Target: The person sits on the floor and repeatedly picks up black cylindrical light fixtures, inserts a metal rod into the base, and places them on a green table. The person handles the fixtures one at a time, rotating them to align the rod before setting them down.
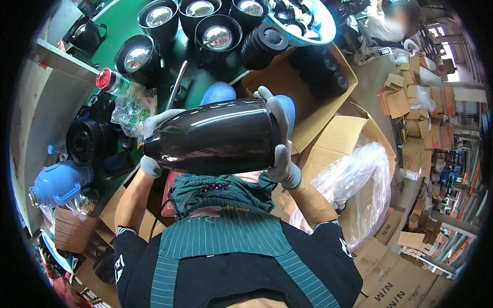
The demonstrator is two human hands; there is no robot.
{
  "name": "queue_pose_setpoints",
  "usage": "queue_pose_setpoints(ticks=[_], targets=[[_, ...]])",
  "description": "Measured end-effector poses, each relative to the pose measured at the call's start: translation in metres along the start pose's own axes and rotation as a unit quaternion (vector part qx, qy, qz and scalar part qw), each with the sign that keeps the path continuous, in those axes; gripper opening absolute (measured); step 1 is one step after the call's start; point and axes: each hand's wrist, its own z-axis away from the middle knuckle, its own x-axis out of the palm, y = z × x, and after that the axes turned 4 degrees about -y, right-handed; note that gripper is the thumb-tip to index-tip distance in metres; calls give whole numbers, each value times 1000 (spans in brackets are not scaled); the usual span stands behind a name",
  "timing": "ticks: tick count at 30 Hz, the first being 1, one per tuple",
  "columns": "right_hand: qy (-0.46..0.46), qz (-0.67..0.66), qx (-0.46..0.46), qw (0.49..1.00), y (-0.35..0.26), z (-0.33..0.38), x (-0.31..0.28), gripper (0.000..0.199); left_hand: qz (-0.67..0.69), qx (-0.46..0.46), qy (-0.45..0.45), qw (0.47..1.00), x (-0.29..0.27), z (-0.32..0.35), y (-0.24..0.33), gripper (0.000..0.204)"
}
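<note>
Here both gloved hands grip a glossy black flask shell (pixel 213 136) sideways: left hand (pixel 151 143) cupping its narrow end, right hand (pixel 280 138) wrapped round the wide end, above the green worktop (pixel 123 25) crowded with black shells (pixel 136 59).

On the green worktable (pixel 120 23) stand several open black vessel bodies (pixel 134 59) with shiny metal insides, with a red-capped part (pixel 105 79) and a crumpled clear bag (pixel 132 109) near its edge. A blue jug (pixel 57 184) sits at the left by a black ribbed disc (pixel 84 142), and a blue basin (pixel 313 23) holds black parts. Cardboard boxes (pixel 303 84) and a heap of clear plastic wrap (pixel 359 185) lie to the right.
</note>
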Motion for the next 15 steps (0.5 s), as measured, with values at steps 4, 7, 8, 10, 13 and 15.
queue_pose_setpoints(ticks=[4,7,8,10,13,15], targets=[[101,-244,202,943,14,27,-6,82,-79,38,-17,996,-1,-22,58,40],[158,-351,239,891,58,60,-21,73,-186,-41,-82,978,4,-35,113,63],[167,-320,228,904,66,60,-19,71,-177,-7,-118,977,0,-31,132,70],[171,-250,227,926,71,58,-19,76,-133,60,-167,975,-2,-17,154,79],[200,-328,216,898,71,57,-15,93,-56,110,-182,975,11,-4,167,77],[210,-272,196,918,62,58,-9,106,-90,116,-157,977,17,1,170,74]])
